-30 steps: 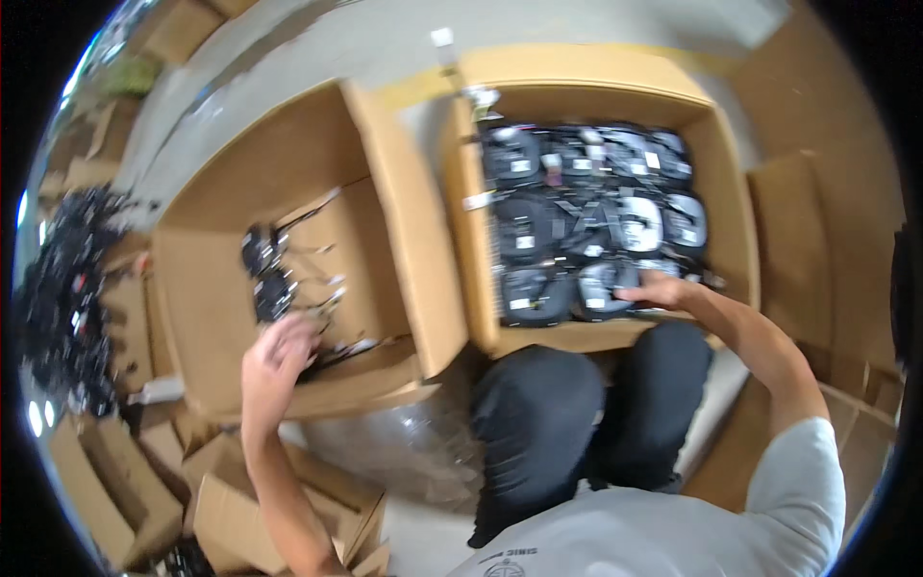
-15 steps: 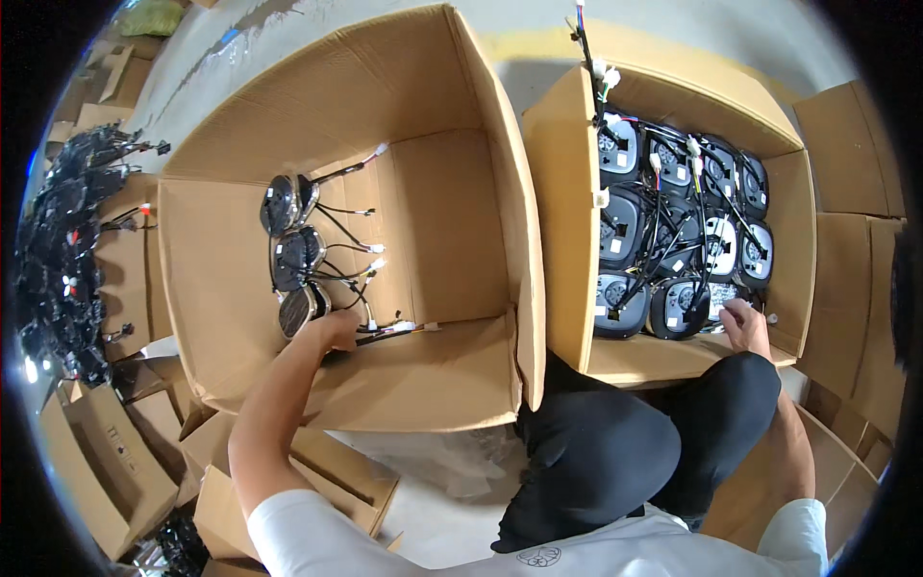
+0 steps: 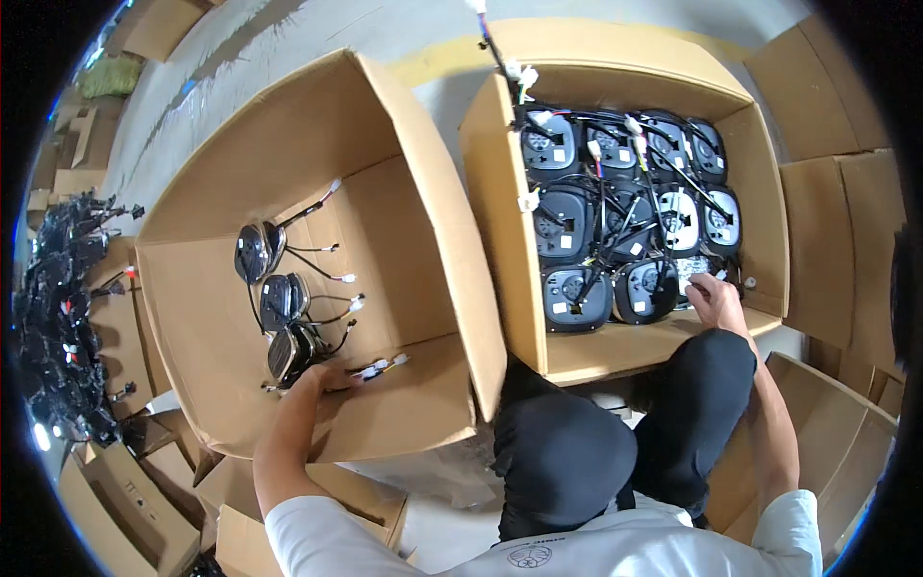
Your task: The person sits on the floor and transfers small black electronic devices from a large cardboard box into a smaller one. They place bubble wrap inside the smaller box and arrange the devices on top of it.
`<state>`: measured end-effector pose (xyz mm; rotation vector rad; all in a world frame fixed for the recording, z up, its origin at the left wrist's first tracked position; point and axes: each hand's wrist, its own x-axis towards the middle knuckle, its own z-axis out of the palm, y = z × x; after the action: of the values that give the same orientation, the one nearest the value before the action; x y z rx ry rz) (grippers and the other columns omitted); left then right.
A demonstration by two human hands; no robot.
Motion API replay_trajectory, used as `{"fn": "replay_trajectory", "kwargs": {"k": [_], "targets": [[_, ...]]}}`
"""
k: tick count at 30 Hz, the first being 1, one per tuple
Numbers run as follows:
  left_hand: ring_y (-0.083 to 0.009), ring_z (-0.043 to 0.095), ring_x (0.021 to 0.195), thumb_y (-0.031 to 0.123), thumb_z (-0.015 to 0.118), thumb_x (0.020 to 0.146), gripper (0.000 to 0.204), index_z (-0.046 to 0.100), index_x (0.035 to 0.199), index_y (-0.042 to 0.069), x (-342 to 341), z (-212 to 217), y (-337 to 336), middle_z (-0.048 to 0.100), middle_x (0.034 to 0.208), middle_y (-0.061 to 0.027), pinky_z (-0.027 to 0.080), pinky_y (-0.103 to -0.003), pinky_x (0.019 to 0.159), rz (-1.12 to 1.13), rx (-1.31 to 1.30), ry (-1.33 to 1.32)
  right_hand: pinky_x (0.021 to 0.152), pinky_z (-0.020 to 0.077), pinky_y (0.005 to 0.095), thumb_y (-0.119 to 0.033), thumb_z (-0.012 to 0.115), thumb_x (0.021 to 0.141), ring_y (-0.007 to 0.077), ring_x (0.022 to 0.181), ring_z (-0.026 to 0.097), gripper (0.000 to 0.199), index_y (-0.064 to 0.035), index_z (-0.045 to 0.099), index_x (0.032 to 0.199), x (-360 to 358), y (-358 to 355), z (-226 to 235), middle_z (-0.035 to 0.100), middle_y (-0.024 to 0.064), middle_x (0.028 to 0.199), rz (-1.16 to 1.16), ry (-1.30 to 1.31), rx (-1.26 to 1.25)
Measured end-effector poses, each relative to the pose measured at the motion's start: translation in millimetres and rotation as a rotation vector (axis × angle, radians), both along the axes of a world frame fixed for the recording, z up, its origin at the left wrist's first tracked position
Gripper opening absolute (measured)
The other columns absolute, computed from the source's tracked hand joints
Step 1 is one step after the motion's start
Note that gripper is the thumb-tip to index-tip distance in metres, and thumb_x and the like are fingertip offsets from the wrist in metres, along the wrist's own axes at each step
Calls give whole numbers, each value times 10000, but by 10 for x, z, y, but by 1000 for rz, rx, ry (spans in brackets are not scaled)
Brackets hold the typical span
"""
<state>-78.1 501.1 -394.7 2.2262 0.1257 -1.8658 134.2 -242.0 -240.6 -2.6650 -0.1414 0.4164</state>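
My left hand (image 3: 333, 377) reaches into the large cardboard box on the left. It is at the nearest of three black rounded units (image 3: 291, 352) with wires, stacked against each other. White cable connectors (image 3: 377, 368) lie just beyond its fingers, which are partly hidden. My right hand (image 3: 715, 301) is inside the near right corner of the right-hand box, fingers curled together at a silvery-grey patterned surface (image 3: 690, 268). What they grip is too small to make out. Beside that hand sits a black rounded unit (image 3: 646, 290) with a white label.
Several similar units (image 3: 562, 223) fill the right cardboard box (image 3: 654, 351) in rows, with cables across them. The left cardboard box (image 3: 433, 288) stands beside it. Bundled black wired parts (image 3: 67, 308) are piled at far left. More cartons (image 3: 817, 240) stand at right.
The view has shifted, so both boxes appear moved and turned. Both hands stay at about the same places inside their boxes; the left unit beside my hand looks slightly more tilted.
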Motion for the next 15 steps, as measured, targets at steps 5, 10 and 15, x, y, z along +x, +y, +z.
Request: {"fn": "replay_trajectory", "kwargs": {"k": [5,10,15], "targets": [[-394,592,1282,602,632,880,726,674,1287,2,120,306,-53,638,1345,-265,441,-447,1094,-327,80,142,726,555,452,-238,722,914,375,818,717,243,-14,725,1009,-12,-63,14,716,207,884,23,28,11],[-374,721,988,414,625,927,472,734,1106,-8,-36,670,119,747,1049,-237,557,-459,872,-206,58,-87,712,541,475,-250,699,921,391,782,696,218,-34,681,945,46,-88,-104,692,186,814,130,-53,73],[-146,528,463,300,561,1048,342,577,793,72,668,1891,-74,540,590,-11,445,-327,450,973,71,-703,732,534,493,-261,669,941,402,817,692,230,-32,680,963,-37,-173,4,683,198,834,106,-95,144]]}}
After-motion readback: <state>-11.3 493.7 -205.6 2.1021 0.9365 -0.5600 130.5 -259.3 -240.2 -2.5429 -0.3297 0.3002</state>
